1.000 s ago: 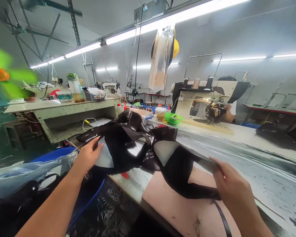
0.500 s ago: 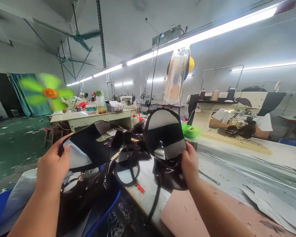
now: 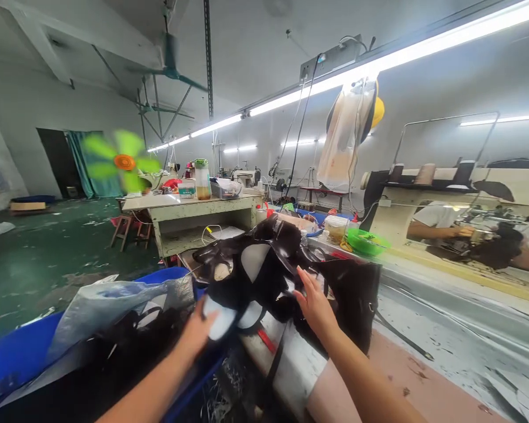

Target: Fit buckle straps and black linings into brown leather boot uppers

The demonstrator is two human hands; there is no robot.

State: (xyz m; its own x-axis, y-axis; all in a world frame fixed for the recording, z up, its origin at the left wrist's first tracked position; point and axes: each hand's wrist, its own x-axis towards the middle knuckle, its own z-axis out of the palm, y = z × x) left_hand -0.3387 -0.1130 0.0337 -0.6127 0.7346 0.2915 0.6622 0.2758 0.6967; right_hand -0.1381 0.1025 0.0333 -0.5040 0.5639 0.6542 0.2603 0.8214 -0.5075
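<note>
My left hand (image 3: pixel 196 330), blurred by motion, grips the edge of a black fabric piece with white patches (image 3: pixel 223 319), the thumb lying over a white part. My right hand (image 3: pixel 314 302) has its fingers stretched out beside the dark brown glossy leather-like pieces (image 3: pixel 355 294) heaped on the table. It holds nothing that I can see. Among the heap shows another rounded white patch (image 3: pixel 254 258) edged in black. A red tag (image 3: pixel 267 341) lies on the table below, near a dark strap (image 3: pixel 277 359).
To the left stands a blue bin (image 3: pixel 35 332) with dark pieces and a plastic bag (image 3: pixel 108 308). A green basket (image 3: pixel 368 242) sits by the sewing machine (image 3: pixel 449 200) at right, where another person works. A thin strap (image 3: pixel 405 336) and pink sheet (image 3: pixel 417 376) lie on the table.
Both hands have moved lower and closer together, and the pieces held up before are now down on the heap. My right hand has let go of its rounded piece. The view has swung left.
</note>
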